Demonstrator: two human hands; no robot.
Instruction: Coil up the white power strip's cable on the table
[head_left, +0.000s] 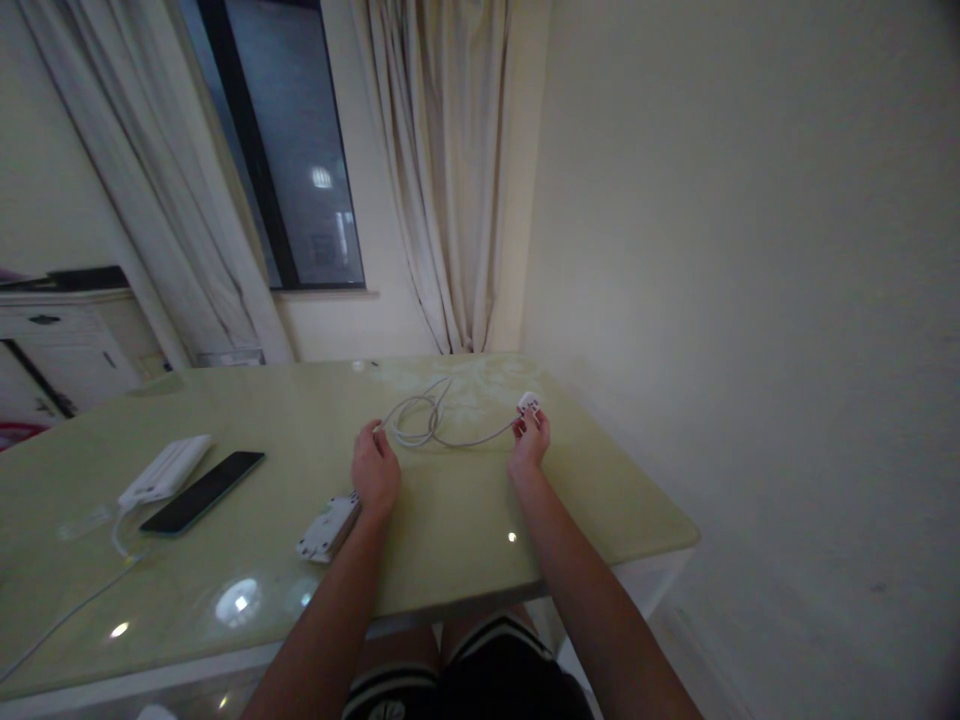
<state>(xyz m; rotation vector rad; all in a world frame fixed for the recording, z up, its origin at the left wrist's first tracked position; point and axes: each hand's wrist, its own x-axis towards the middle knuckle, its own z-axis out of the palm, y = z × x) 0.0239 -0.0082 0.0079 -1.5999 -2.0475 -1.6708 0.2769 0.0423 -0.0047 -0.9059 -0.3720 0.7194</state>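
Note:
A white cable (431, 418) lies looped on the pale green glossy table (465, 520). My left hand (375, 470) rests on the table with its fingers closed on one end of the cable near the loops. My right hand (530, 440) pinches the cable's other end, just below a small white plug (529, 403). A white adapter block (328, 527) lies by my left wrist.
A dark phone (202, 491) and a white power strip (165, 468) with its own cord lie at the left. The table's right edge (660, 505) runs close to a bare wall. Curtains and a window stand behind. A white cabinet is at far left.

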